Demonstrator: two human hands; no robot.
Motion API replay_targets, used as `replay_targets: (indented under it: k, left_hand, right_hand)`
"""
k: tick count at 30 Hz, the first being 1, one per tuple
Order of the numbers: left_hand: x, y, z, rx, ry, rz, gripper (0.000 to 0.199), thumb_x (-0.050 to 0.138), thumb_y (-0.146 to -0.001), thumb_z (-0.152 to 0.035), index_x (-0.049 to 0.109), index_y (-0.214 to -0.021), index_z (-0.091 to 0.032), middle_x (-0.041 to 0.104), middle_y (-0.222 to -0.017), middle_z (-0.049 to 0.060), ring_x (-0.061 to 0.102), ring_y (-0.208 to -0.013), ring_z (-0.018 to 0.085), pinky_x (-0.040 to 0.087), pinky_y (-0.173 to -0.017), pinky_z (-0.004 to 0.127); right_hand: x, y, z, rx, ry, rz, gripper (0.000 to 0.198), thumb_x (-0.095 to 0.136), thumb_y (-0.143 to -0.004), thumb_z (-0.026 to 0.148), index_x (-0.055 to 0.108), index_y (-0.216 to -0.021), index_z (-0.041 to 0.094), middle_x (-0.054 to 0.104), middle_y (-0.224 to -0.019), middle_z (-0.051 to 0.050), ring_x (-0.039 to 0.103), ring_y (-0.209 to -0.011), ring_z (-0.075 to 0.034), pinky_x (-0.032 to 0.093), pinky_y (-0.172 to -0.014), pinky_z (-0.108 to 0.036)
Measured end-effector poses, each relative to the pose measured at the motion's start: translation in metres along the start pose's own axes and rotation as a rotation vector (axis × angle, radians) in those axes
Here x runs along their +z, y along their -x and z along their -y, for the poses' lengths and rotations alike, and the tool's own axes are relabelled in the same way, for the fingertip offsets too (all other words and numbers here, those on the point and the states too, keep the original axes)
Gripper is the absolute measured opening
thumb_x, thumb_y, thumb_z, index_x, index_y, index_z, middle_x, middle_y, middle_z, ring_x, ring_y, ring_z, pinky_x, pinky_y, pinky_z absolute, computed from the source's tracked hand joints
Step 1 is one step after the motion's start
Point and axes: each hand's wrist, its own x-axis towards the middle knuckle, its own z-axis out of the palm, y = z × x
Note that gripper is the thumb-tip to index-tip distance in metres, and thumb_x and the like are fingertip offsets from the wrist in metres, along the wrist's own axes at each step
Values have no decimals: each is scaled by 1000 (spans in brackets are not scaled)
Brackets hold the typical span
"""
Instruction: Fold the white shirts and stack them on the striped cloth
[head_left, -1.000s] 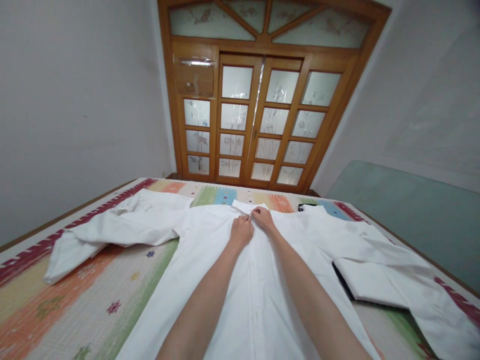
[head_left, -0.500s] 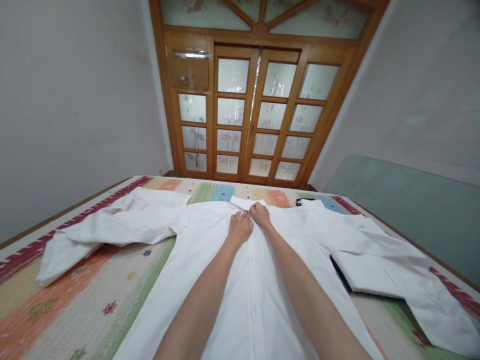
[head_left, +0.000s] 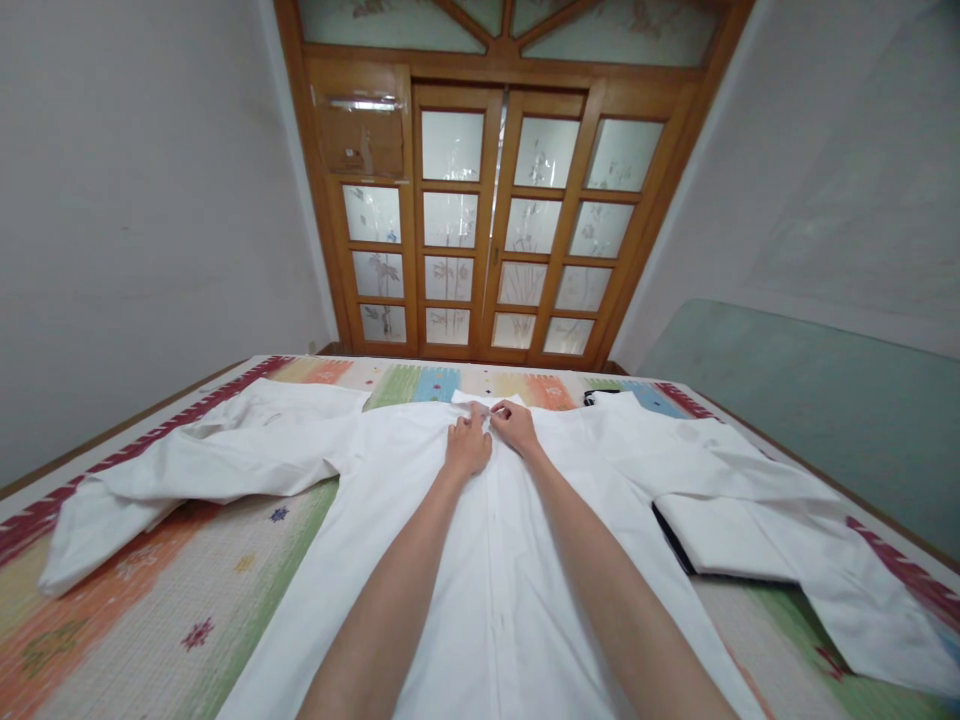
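Note:
A white button-front shirt [head_left: 405, 520] lies spread out, its collar [head_left: 484, 398] at the far end and both sleeves stretched to the sides. At the neck opening, my left hand [head_left: 469, 440] is closed on the collar's left part, its index finger reaching up along the cloth. Close beside it, my right hand [head_left: 516, 425] pinches the collar's right edge between thumb and fingers. The fingertips nearly meet at the top of the button placket [head_left: 493, 560], and they hide any button there.
Beneath the shirt is a bed-like surface with a striped, patterned cover [head_left: 247, 590]. Something dark and flat [head_left: 673, 538] shows from under the right sleeve. A pale green board [head_left: 810, 410] stands along the right side, and wooden glass-paned doors [head_left: 480, 230] close off the far end.
My left fingers have shifted up onto the collar, and the hands have come slightly apart. The collar edge between them sits a little differently. The whole view has moved slightly.

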Motion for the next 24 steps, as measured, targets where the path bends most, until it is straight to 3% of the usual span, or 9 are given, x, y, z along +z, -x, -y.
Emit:
replay_targets:
  k: [8, 16, 24]
  left_hand:
    - [2, 0, 0, 2, 12, -8, 67, 40, -92, -26, 16, -153, -15, 48, -146, 14, 43, -130, 29, 32, -105, 45]
    - [3, 1, 0, 21, -22, -24, 59, 39, -91, -25, 27, -148, -14, 46, -147, 14, 44, -129, 29, 34, -104, 46]
    - [1, 2, -2, 27, -30, -19, 55, 38, -92, -25, 31, -146, -16, 38, -153, 14, 43, -130, 29, 33, -105, 46]
  right_hand:
    - [4, 2, 4, -18, 187, 21, 19, 59, -81, 27, 75, -89, 20, 73, -86, -4, 62, -79, -16, 41, -70, -24]
    - [0, 7, 13, -68, 343, 60, 21, 55, -82, 25, 77, -84, 22, 71, -89, -5, 61, -87, -17, 41, -71, -23]
    - [-4, 8, 19, 26, 354, 87, 28, 52, -86, 30, 79, -85, 22, 74, -95, -6, 63, -89, -17, 41, -71, -22]
